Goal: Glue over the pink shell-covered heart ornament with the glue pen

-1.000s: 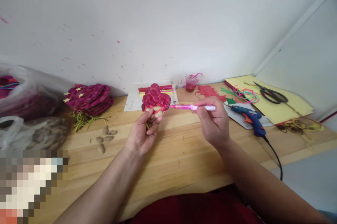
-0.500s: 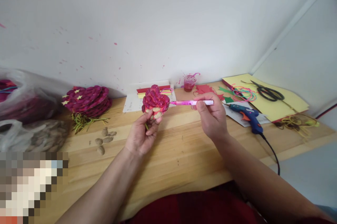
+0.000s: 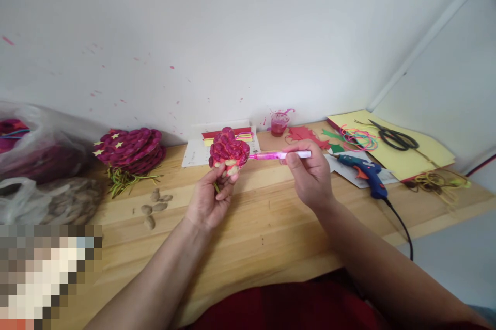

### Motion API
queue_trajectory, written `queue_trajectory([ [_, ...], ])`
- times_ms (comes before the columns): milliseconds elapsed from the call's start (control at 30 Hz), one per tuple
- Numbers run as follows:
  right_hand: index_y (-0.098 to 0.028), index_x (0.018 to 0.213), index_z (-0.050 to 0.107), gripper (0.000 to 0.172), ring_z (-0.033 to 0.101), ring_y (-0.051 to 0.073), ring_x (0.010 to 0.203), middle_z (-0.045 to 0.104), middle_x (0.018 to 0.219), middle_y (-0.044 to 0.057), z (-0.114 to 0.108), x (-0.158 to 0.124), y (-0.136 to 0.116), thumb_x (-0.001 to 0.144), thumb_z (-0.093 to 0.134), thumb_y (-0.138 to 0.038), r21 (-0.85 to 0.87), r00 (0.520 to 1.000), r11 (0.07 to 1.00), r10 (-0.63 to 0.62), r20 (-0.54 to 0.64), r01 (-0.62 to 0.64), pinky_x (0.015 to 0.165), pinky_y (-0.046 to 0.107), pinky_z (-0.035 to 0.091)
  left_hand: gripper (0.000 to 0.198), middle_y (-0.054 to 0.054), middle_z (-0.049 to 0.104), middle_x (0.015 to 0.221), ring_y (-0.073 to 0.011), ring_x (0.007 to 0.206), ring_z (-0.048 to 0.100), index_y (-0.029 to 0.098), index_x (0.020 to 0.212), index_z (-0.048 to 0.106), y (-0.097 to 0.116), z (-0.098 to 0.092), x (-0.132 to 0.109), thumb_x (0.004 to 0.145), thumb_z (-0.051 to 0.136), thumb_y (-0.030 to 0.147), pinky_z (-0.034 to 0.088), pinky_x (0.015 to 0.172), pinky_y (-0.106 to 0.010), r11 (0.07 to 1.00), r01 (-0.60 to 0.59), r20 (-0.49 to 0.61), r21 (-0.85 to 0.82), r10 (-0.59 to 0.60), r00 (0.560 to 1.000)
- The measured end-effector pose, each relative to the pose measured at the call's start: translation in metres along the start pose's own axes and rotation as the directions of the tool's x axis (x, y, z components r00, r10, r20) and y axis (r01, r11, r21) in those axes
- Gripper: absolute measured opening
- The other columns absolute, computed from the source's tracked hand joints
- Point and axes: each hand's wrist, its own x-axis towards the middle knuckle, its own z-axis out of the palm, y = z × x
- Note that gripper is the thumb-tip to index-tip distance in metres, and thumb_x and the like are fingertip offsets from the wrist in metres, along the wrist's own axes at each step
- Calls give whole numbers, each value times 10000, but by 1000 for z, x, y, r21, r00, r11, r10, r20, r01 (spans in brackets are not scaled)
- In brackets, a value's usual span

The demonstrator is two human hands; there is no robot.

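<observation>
My left hand (image 3: 211, 195) is closed on the lower edge of a peanut craft (image 3: 229, 148), a red piece covered with peanut shells. Most of its shells are wet magenta; a few near my fingers are still tan. In my right hand (image 3: 312, 175) is a slim paintbrush (image 3: 277, 155), its white handle smeared pink, pinched between thumb and fingers. The brush tip touches the right edge of the craft. Behind them, a clear cup (image 3: 279, 124) with magenta paint stands against the wall.
Left lie loose peanuts (image 3: 149, 209), stacked magenta crafts (image 3: 134, 149) with stars, and plastic bags (image 3: 42, 139). At right are a blue glue gun (image 3: 364, 170) with a cord, black scissors (image 3: 399, 136) on yellow paper (image 3: 434, 152), and red paper cutouts (image 3: 306, 136).
The brush has gone slightly left and down, its tip now against the craft's right edge. My left hand keeps its hold, almost still.
</observation>
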Motion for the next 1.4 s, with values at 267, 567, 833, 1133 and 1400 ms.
queue_trajectory([
  [267, -214, 997, 660, 136, 619, 131, 718, 659, 793, -3, -1, 0, 3, 970, 622, -342, 17, 1000, 1000, 24, -13, -24, 652, 269, 500, 236, -48, 686, 671, -85, 534, 686, 124, 760, 574, -2, -3, 3, 973, 491, 67, 200, 253, -99, 996, -75, 12, 46, 74, 997],
  [567, -224, 1033, 668, 119, 626, 152, 762, 689, 858, 19, -1, -3, 2, 977, 614, -315, -114, 999, 993, -34, 0, 33, 691, 304, 486, 233, -58, 694, 685, -92, 554, 699, 124, 764, 571, -3, -2, 3, 977, 493, 67, 195, 262, -106, 997, -65, -2, 51, 65, 998],
  [833, -226, 1034, 672, 87, 631, 143, 762, 680, 858, 7, -1, -5, 2, 974, 621, -262, -145, 995, 985, -100, -19, 96, 694, 292, 489, 245, -57, 694, 689, -88, 558, 702, 118, 762, 571, -2, -2, 3, 983, 483, 62, 194, 264, -107, 997, -64, -21, 39, 65, 998],
  [1133, -239, 1083, 660, 179, 658, 182, 874, 706, 965, 36, -3, -5, 0, 938, 618, -143, -303, 944, 895, -326, 59, 328, 774, 347, 528, 237, -58, 696, 696, -94, 558, 709, 111, 774, 580, -3, -3, 4, 985, 483, 60, 197, 259, -107, 998, -53, -43, 36, 55, 998],
  [1400, -241, 1077, 644, 209, 634, 187, 844, 701, 890, 31, 1, -2, -6, 921, 626, -103, -368, 879, 799, -433, 198, 476, 772, 361, 530, 228, -54, 703, 692, -104, 574, 723, 114, 780, 584, -4, -4, 6, 976, 487, 49, 199, 259, -107, 997, -64, -35, 44, 65, 997],
])
